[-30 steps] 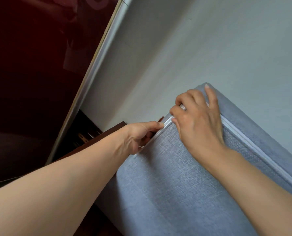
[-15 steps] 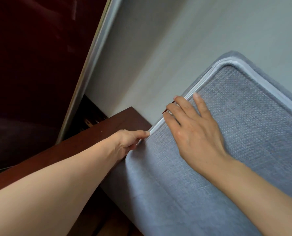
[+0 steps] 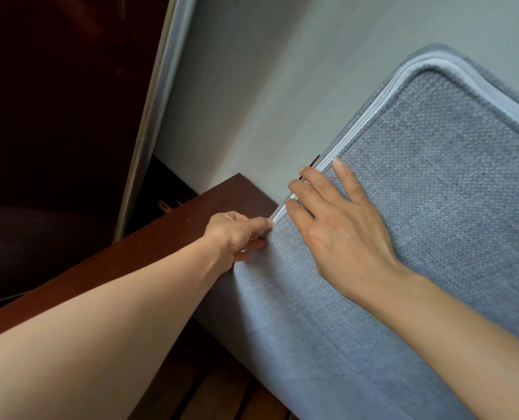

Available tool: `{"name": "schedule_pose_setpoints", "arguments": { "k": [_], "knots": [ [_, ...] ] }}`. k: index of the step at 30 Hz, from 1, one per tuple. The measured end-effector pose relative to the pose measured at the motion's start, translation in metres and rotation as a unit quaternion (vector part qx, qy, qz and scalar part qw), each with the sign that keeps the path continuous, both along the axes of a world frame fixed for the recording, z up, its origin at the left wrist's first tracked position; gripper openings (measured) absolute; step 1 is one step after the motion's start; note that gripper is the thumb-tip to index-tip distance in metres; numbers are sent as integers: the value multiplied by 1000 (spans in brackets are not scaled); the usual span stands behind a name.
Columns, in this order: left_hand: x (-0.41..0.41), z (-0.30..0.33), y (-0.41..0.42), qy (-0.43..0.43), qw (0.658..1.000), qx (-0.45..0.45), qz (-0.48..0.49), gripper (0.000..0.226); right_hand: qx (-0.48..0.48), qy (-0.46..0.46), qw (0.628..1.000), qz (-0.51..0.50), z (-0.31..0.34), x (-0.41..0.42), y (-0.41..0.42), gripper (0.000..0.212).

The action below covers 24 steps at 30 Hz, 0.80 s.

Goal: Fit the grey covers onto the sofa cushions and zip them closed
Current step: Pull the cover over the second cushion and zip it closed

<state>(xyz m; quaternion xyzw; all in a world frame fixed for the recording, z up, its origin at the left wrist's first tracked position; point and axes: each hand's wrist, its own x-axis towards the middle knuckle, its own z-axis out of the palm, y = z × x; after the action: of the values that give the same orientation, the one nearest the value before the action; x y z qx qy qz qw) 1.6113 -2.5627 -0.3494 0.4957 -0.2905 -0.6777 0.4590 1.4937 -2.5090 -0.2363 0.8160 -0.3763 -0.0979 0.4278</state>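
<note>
Zipping is the step in hand, as I judge it. Left hand pinches something small at the zip, probably the slider, though the fingers hide it. Right hand lies flat on the cover with straight fingers, just beside the left hand, and its fingertips touch the zip line. It holds nothing; it only presses the cloth.

The cover is already on the cushion, which stands tilted under the right hand and leans near the wall. Beyond the right fingertips the zip runs up and around the rounded corner, and there it looks closed. Below the left hand the edge of the cover is out of sight, so I cannot tell how much is left to close.

What could go wrong: the loose cloth beside the left hand has soft folds, and if it gets into the slider, the zip can jam. If the right hand does not keep the two edges close together, the pull becomes hard and the teeth may split. The cushion is tilted, so a strong pull may also make it slide off the wooden frame under the left arm.
</note>
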Motion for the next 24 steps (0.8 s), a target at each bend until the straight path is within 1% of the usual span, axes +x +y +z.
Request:
{"name": "schedule_pose_setpoints", "arguments": {
  "k": [4,6,8,9,10,12,15,18,19,21,22,23,24],
  "knots": [
    [5,-4,1,-19,999,29,3,31,0,-6,1000,4,0,0,-1,54],
    [6,0,4,-28,999,44,-4,24,8,-15,1000,5,1,0,-1,52],
    [7,9,8,-26,999,40,-17,8,17,-21,1000,6,2,0,-1,50],
    [9,17,11,-23,999,33,-23,7,23,-24,999,6,3,1,0,49],
    [10,25,14,-22,999,23,-30,16,28,-25,999,7,5,2,0,48],
    [14,43,20,-26,998,-5,-62,27,37,-36,999,0,11,6,1,49],
    [19,87,31,-6,995,-53,-89,29,31,-90,995,-18,35,13,7,48],
    [20,132,36,-26,992,-103,-72,36,-28,-160,987,-5,69,14,18,41],
    [18,147,37,-39,989,-129,-62,39,-49,-183,982,-6,80,11,24,43],
    [13,170,42,-112,967,-224,-43,48,-77,-240,967,-38,98,1,36,64],
    [10,182,45,-175,942,-282,-40,55,-87,-267,958,-66,107,-7,43,75],
    [5,194,49,-250,907,-336,-37,60,-90,-290,947,-101,114,-17,51,82],
    [1,203,53,-327,863,-385,-25,65,-89,-306,938,-134,118,-28,58,86]
  ]
}}
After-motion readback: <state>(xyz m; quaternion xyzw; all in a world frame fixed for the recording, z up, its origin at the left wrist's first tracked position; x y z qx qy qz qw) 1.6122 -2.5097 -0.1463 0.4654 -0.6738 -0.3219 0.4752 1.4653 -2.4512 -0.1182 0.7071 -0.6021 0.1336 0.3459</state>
